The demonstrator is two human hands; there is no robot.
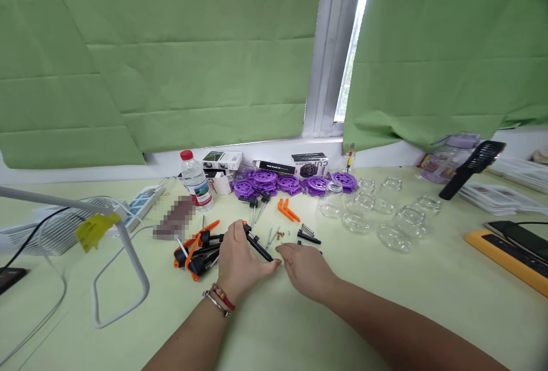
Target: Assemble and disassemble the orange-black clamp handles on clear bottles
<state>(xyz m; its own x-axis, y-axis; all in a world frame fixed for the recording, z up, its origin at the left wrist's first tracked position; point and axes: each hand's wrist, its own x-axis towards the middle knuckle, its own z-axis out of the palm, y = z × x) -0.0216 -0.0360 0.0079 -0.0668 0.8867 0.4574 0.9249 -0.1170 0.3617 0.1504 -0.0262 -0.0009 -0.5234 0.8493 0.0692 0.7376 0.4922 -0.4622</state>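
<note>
My left hand (240, 265) is closed around a long black plastic part (258, 244), its thumb pressed at the near end. Close by that end, my right hand (306, 268) has its fingers pinched together; whatever they hold is hidden. Just beyond the fingertips lie small brass-coloured pieces (280, 235) and thin metal pins (273, 236). A coil spring (307, 230) rests beside a short black part (309, 237), partly above my right hand. Left of my left hand is a heap of black and orange assemblies (197, 254) with metal rods.
Purple wheel-shaped parts (265, 178) lie along the back, before small boxes (310, 164). Two orange pieces (288, 210) sit mid-table. Clear glass jars (396, 237) stand right, a water bottle (196, 182) back left. A white lamp arm (132, 251) crosses the left side.
</note>
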